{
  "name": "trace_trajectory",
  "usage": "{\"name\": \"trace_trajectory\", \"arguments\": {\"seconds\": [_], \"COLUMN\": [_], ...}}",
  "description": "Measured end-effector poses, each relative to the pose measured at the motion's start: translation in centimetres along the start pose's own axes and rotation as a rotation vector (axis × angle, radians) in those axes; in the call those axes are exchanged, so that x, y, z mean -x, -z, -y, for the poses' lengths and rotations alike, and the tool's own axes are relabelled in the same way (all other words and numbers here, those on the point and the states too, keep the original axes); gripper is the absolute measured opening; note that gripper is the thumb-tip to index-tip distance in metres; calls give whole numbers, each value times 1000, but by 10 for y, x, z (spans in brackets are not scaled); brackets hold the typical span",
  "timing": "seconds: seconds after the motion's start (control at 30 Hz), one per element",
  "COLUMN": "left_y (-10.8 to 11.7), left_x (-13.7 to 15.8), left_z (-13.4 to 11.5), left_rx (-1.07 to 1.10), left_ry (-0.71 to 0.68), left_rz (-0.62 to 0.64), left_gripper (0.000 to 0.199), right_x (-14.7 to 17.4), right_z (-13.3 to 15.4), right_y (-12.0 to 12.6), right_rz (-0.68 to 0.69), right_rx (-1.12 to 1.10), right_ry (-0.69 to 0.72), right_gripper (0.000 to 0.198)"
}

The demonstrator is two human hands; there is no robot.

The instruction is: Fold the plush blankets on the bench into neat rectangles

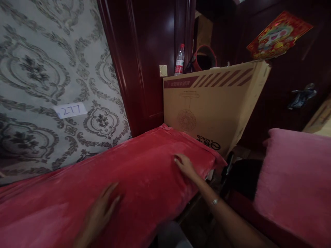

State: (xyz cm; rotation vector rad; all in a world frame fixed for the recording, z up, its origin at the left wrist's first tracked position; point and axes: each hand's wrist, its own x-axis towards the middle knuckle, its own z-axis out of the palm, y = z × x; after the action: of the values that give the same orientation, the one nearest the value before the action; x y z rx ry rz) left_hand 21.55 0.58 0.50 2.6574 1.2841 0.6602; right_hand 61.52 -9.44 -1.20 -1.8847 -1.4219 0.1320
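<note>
A red plush cloth (139, 165) covers a long, padded-looking surface that runs from the lower left to the middle of the view. My left hand (102, 208) is over its near part, slightly blurred, thumb and fingers apart, holding nothing. Farther along, near the cloth's right end, my right hand (184, 166) has its thumb and fingers drawn together at the cloth, with a dark crease just below them. A bracelet (214, 202) circles my right wrist. What lies under the cloth is hidden.
A large cardboard box (214, 103) stands upright beyond the cloth's far end, with a plastic bottle (180, 61) behind its top edge. Pink fluffy fabric (297, 179) lies at right. Patterned wallpaper (36, 69) borders the left side; a dark red door (279, 86) with a handle stands behind.
</note>
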Motion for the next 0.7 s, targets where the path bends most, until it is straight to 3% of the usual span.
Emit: {"name": "trace_trajectory", "arguments": {"seconds": [0.1,0.2,0.3,0.5,0.6,0.7], "left_y": [-6,-23,-44,-63,-59,-58], "left_x": [-69,-105,-110,-101,-103,-104], "left_z": [-20,-26,-15,4,2,1], "left_rx": [-56,-221,-356,-438,-422,-423], "left_ry": [10,128,256,250,261,263], "left_rz": [52,113,219,253,248,252], "left_gripper": [66,64,58,56,55,55], "right_x": [-56,-88,-92,-87,-104,-127], "right_z": [9,10,5,-6,2,22], "right_y": [-15,-35,-55,-60,-55,-65], "right_rz": [15,89,212,385,358,262], "right_rx": [84,159,221,302,318,328], "right_ry": [-49,-82,-58,36,-16,-116], "right_gripper": [56,63,59,56,56,51]}}
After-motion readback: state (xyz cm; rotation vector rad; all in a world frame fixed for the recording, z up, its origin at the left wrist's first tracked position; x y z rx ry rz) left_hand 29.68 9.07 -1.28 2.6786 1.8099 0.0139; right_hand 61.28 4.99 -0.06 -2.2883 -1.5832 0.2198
